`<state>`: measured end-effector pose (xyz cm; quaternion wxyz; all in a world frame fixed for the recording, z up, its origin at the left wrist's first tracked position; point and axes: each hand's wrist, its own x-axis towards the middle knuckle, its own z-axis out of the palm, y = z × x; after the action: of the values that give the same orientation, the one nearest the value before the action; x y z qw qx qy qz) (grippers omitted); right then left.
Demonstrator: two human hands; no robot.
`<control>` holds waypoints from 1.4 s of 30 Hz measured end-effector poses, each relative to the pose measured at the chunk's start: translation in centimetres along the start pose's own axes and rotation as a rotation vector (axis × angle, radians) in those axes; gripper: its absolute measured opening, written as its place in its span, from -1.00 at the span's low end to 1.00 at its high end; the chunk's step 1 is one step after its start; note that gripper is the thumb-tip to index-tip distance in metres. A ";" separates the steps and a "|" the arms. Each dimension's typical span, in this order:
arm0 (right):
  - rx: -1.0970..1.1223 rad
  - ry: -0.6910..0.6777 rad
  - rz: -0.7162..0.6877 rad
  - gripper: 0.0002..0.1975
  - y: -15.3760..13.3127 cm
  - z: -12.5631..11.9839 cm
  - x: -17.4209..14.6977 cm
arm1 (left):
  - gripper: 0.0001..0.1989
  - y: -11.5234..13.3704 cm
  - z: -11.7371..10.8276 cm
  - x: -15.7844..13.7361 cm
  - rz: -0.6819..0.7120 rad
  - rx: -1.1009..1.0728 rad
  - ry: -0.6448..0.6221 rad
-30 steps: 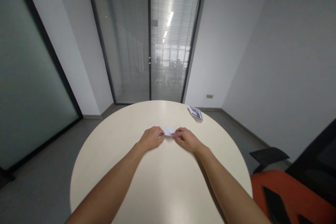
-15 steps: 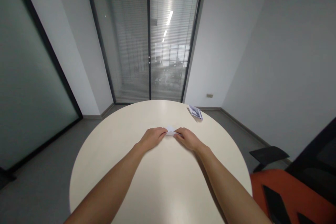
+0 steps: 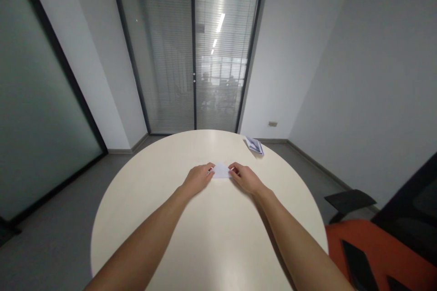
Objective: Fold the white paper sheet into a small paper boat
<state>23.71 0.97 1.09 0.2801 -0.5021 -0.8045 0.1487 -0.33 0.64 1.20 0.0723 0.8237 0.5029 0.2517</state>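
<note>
A small piece of white paper (image 3: 221,171) is at the middle of the far half of the table, its near edge straight and its top narrower. My left hand (image 3: 198,178) has its thumb and fingertips on the paper's left side. From the other side, the curled fingers and thumb of my right hand (image 3: 246,179) take its right edge. The fingertips partly cover both side edges.
The round cream table (image 3: 211,232) lies under my forearms. A folded printed leaflet (image 3: 254,145) rests near its far right rim. An orange chair (image 3: 378,245) with black armrests stands at the right. Beyond the table are glass panels with blinds (image 3: 164,63).
My hands have drawn slightly apart, and more of the paper shows between them. The raised near fold looks flatter now. The leaflet has stayed put.
</note>
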 end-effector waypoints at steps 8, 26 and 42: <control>0.016 0.045 -0.044 -0.72 0.4 0.6 0.1 | -0.65 -0.3 1.0 0.2 0.018 -0.034 0.015; -0.177 -0.025 -0.162 -0.69 0.4 0.8 0.1 | -0.71 -1.1 1.5 0.1 0.138 0.056 -0.012; -0.196 -0.173 -0.264 -0.50 -1.1 1.8 -0.4 | -0.80 -0.2 0.7 -0.1 0.197 0.023 -0.048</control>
<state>21.95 0.23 0.09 0.1769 -0.4024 -0.8952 0.0739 -0.16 0.75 0.46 0.0497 0.8757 0.4205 0.2320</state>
